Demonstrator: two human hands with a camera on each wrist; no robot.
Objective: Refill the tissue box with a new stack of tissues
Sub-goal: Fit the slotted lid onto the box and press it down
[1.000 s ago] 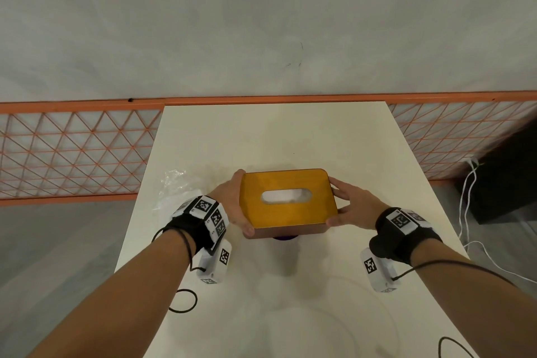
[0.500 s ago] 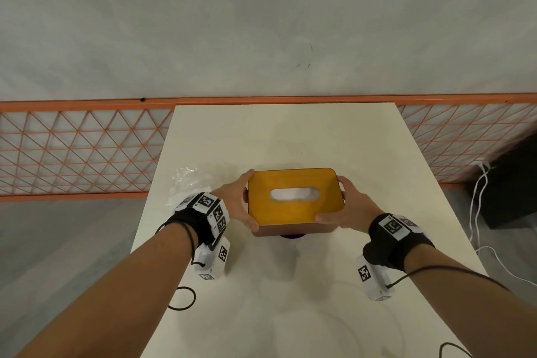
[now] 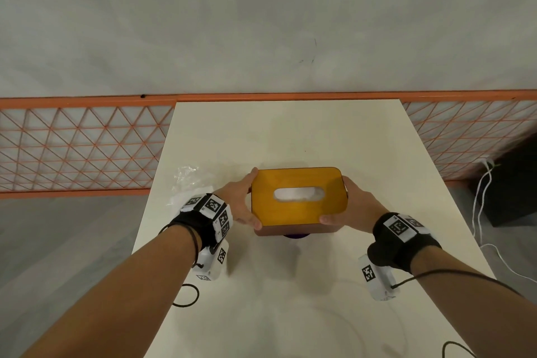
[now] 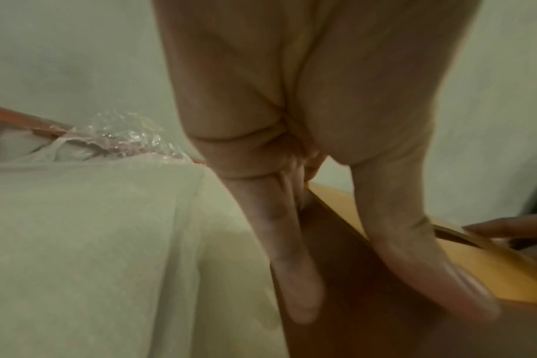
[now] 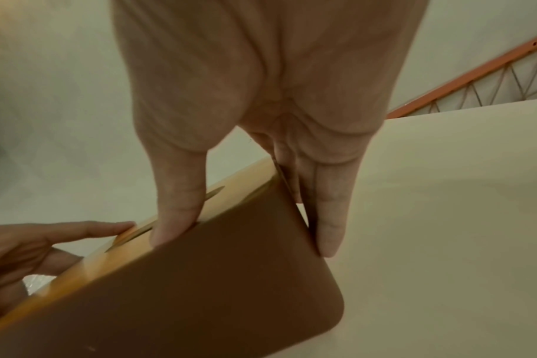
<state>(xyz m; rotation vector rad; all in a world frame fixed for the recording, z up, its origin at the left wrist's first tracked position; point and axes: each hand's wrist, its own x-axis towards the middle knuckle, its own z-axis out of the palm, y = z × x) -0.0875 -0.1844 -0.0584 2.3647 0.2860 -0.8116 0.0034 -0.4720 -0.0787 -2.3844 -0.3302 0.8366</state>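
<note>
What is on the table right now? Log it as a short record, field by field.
surface: white table
main item: tissue box with orange top and brown sides
slot: oval opening in the lid, white tissue showing inside
left hand: grips the box's left end, thumb on the near corner
right hand: grips the box's right end, thumb at the near edge
beside the box: crumpled clear plastic wrapper, on the table's left edge
under the box: a dark purple thing, unidentifiable

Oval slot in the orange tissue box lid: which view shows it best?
Head view. The whole oval slot faces the camera, with white tissue visible inside. The right wrist view catches it only edge-on as a thin slit beside the thumb. In the left wrist view the slot cannot be made out.
</note>
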